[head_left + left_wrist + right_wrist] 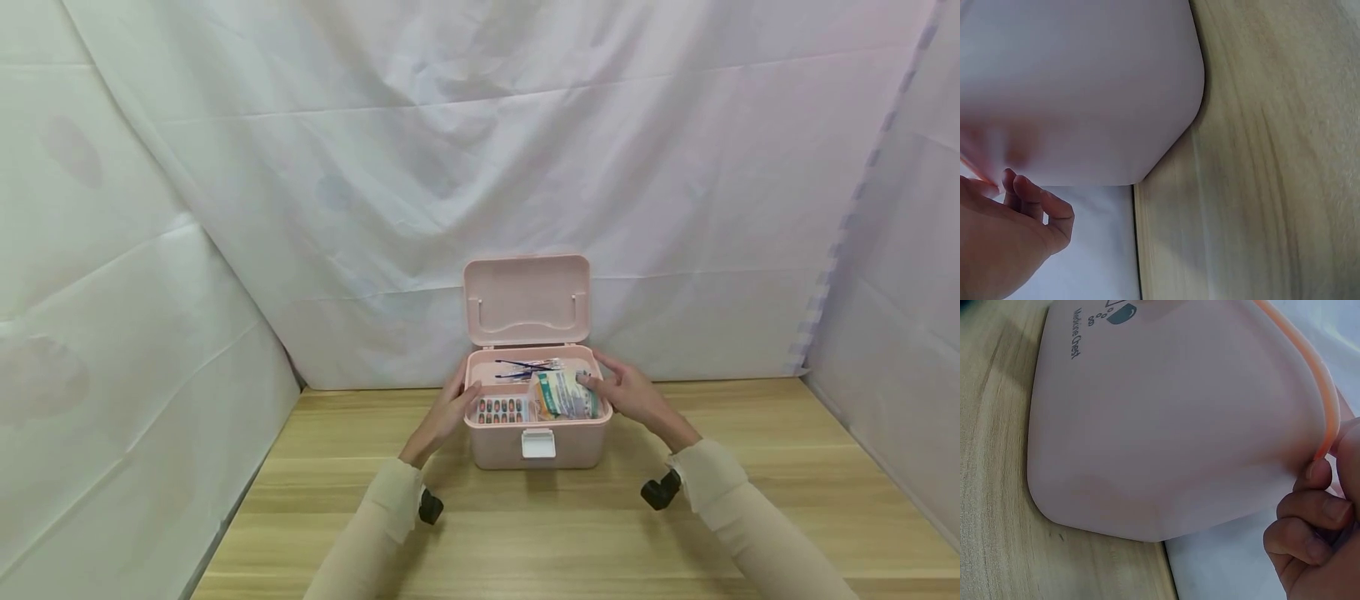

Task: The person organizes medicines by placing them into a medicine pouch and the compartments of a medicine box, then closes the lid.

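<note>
A pink medicine chest [498,451] stands on the table with its lid [528,300] raised. My left hand [448,410] grips the left rim, thumb over the edge; the left wrist view shows its other fingers [1059,215] bent beside the wall. On the opposite side my right hand [636,393] holds the right rim, its thumb reaching inside over a plastic packet [566,396]. Lettering marks the chest's wall [1147,437] in the right wrist view. Inside lie dark blue thin sticks [517,373] in the upper part and a blister pack of capsules [501,410] at front left.
The chest's white latch [538,444] hangs at the front. Wooden tabletop [352,500] extends on both sides and in front. White cloth [375,208] hangs right behind the lid, and more cloth borders the table at left and right.
</note>
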### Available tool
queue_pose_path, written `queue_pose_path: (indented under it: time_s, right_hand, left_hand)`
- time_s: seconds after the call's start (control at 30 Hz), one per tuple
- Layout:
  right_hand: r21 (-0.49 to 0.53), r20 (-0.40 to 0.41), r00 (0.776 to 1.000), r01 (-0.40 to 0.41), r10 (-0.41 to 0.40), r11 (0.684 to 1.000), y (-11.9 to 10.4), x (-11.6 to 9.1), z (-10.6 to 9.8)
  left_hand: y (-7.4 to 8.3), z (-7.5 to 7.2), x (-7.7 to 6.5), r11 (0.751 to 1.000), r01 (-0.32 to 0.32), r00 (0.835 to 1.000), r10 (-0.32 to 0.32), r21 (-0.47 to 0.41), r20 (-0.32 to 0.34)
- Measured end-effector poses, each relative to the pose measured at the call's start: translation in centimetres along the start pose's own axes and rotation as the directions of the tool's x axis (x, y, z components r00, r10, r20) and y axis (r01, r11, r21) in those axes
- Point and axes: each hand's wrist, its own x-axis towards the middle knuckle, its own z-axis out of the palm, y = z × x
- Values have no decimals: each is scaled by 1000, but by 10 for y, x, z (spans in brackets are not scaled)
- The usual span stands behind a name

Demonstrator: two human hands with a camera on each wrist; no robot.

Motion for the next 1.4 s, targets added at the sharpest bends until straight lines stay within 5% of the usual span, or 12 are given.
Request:
queue_pose_path:
  time_s: [0.3, 0.57, 0.8, 1.13, 1.4]
  right_hand:
    - [20, -26, 1000, 8, -8, 1000, 8, -1, 5]
    - [218, -27, 998, 65, -60, 974, 19, -4, 11]
    - [281, -29, 997, 75, -70, 957, 18, -7, 12]
    - [312, -47, 998, 51, -38, 949, 22, -6, 18]
    - [285, -73, 997, 60, -40, 957, 20, -6, 14]
  left_hand:
    - [1, 2, 0, 999, 42, 999, -42, 3, -16]
    - [-4, 3, -1, 997, 38, 999, -39, -71, -15]
    - [-31, 4, 8, 997, 6, 999, -10, -83, -50]
    - [-14, 0, 4, 993, 79, 997, -80, -86, -9]
    - [-27, 2, 10, 988, 148, 979, -141, 39, -146]
